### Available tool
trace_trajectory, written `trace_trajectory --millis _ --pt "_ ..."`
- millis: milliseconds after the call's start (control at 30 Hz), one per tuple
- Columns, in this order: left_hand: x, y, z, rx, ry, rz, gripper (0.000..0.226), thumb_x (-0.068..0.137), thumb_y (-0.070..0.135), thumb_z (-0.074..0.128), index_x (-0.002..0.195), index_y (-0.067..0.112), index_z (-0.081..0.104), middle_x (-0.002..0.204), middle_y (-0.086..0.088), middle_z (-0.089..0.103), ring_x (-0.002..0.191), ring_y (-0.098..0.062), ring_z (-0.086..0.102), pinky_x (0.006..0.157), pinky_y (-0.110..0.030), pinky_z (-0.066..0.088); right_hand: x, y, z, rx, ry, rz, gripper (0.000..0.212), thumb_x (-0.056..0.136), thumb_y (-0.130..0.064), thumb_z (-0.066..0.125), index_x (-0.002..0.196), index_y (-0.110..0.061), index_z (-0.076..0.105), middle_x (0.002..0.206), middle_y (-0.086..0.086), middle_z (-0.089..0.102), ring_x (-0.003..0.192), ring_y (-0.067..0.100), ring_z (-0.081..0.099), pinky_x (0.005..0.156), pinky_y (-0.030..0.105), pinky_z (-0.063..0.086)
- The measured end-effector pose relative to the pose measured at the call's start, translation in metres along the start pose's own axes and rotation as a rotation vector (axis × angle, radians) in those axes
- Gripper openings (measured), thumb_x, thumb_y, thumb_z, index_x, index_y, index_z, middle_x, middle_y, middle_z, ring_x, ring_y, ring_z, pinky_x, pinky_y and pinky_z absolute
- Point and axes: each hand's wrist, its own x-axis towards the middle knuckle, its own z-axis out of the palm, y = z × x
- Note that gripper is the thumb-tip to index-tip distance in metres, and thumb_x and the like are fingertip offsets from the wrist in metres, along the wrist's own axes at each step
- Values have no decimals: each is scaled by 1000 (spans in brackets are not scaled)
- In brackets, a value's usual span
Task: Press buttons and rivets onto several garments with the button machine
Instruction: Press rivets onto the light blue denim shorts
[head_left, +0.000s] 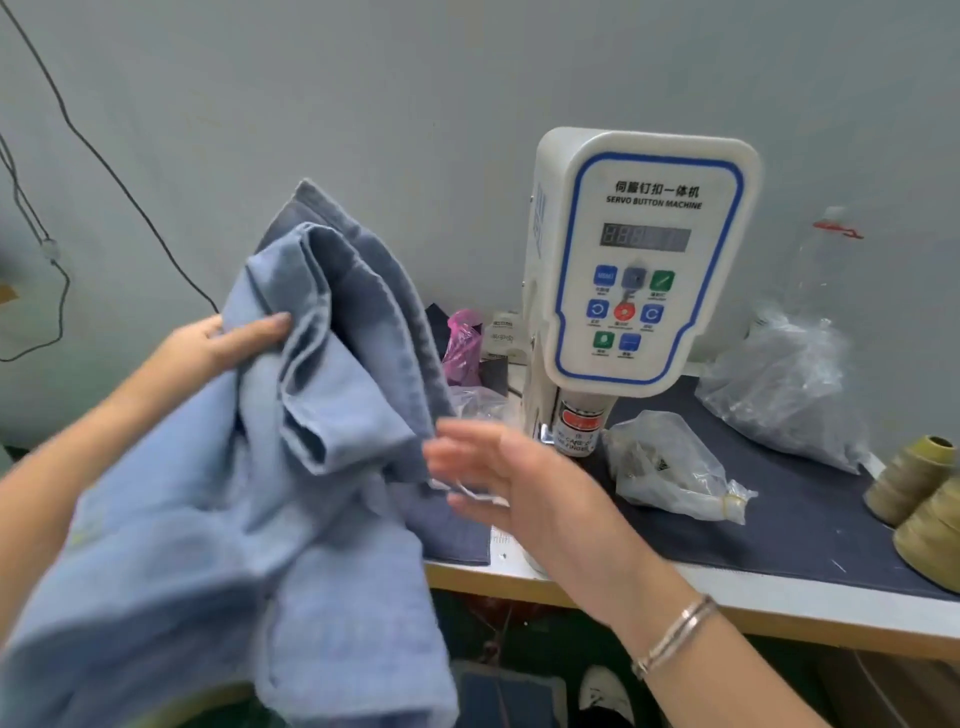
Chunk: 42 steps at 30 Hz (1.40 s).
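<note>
Your denim garment (249, 493) fills the lower left, a soft, pale blue bundle of folds and stitched hems draped from about 7 o'clock up toward 11 o'clock. Your left hand (228, 340) grips its upper fold, fingers laid over the cloth with the thumb behind. Your right hand (498, 478) is blurred at centre, fingers straight and spread, holding nothing, just beside the garment's right edge and in front of the button machine's base. That button machine (639, 260) stands at 1 o'clock, a white, rounded plastic head with a blue-outlined panel, a dark display and coloured square keys; the garment is to its left, not under its head. A silver bracelet (675, 631) circles your right wrist. On the dark cloth-covered table (779, 525), crinkled clear plastic bags (670, 467) lie right of the machine, with a larger one behind near the wall. Two olive thread cones (919, 493) sit at 3 o'clock. A pink bag (462, 343) rests behind the garment. A black cable (78, 135) hangs down the grey wall at 10 o'clock.
</note>
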Motion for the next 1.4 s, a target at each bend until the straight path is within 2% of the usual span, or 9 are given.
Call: trace_trajectory --millis 233,333,467,633,800,1033,1133,1267,1400 --pt "81 -85 -9 1041 -202 -212 110 60 79 65 144 15 34 143 -18 43 130 -34 43 106 -44 38 -18 32 -18 -343 42 284 27 100 -26 44 100 -37 69 101 -12 71 99 3 65 96 23 47" --pt "59 -152 38 1332 -359 -181 98 72 87 28 152 32 12 160 -8 17 146 -27 16 114 -61 13 -1 44 -19 -418 82 319 23 97 -29 48 96 -39 68 99 -14 70 97 0 64 95 26 48" --pt "30 -186 65 1479 -84 -27 76 90 70 15 154 28 12 162 -3 13 148 -21 10 108 -70 5 39 65 -24 -653 123 353 23 95 -34 48 112 -36 64 109 -19 63 100 -1 56 85 20 43" --pt "17 -179 97 1181 -80 293 60 95 42 25 149 18 31 158 -12 24 146 -25 21 116 -53 10 112 87 -32 -1142 130 274 35 95 -12 42 126 -9 58 131 10 55 118 25 52 98 32 42" --pt "8 -189 114 1126 12 293 57 90 30 51 145 21 41 160 -14 17 149 -28 10 119 -45 -1 144 111 -30 -1583 96 157 30 93 -14 47 122 -13 55 127 7 54 111 31 57 88 41 46" --pt "7 -191 112 898 137 245 46 95 26 46 136 5 48 156 -14 27 144 -28 23 120 -40 8 167 112 -48 -1851 75 228 27 92 -12 47 113 -19 62 109 2 66 103 25 63 70 31 34" --pt "15 -178 104 471 186 100 52 89 25 35 134 7 51 144 -9 47 131 -27 42 111 -40 29 170 114 -45 -1915 89 253 21 90 -13 51 103 -20 65 106 -1 67 101 23 63 73 31 35" --pt "45 -161 63 -615 236 -420 44 96 23 36 128 4 59 103 -11 65 91 -16 61 83 -24 47 174 120 -40 -1945 76 244 10 81 -14 62 82 -23 59 96 -2 67 97 23 62 85 39 40" --pt "45 -162 33 -900 130 -525 51 102 31 21 120 -1 57 105 -18 66 101 -24 62 89 -33 46 175 117 -37 -1911 55 242 20 71 -15 71 83 -22 56 96 0 68 94 24 63 87 40 41"
